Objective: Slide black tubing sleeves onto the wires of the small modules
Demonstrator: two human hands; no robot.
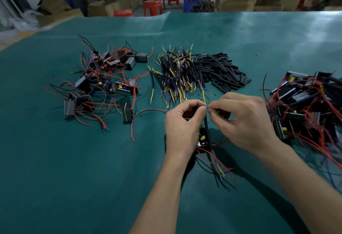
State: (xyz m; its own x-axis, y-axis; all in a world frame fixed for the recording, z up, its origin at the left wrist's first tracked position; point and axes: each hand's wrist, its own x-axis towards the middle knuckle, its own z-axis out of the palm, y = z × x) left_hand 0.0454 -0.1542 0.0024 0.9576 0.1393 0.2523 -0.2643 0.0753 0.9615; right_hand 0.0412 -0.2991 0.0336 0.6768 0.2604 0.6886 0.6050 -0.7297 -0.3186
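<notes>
Both hands meet mid-desk. Left hand (182,122) pinches the top of the black sleeve (207,132); its long axis runs down toward the module (202,140) below. Right hand (244,121) pinches the yellow wire (204,97) tip just beside the sleeve mouth, so feeding looks right-led.

From my feed I see two bare forearms running up from the bottom edge of the view, each ending in a bare hand. The left hand (182,128) and the right hand (244,121) wear no gloves, rings or finger cots that I can make out. No watch, strap or bracelet sits on either wrist. No sleeve shows anywhere along the arms; they are uncovered right down to where the view cuts them off. Fingernails look short and plain. I see no tape, markings or bandages on them.
</notes>
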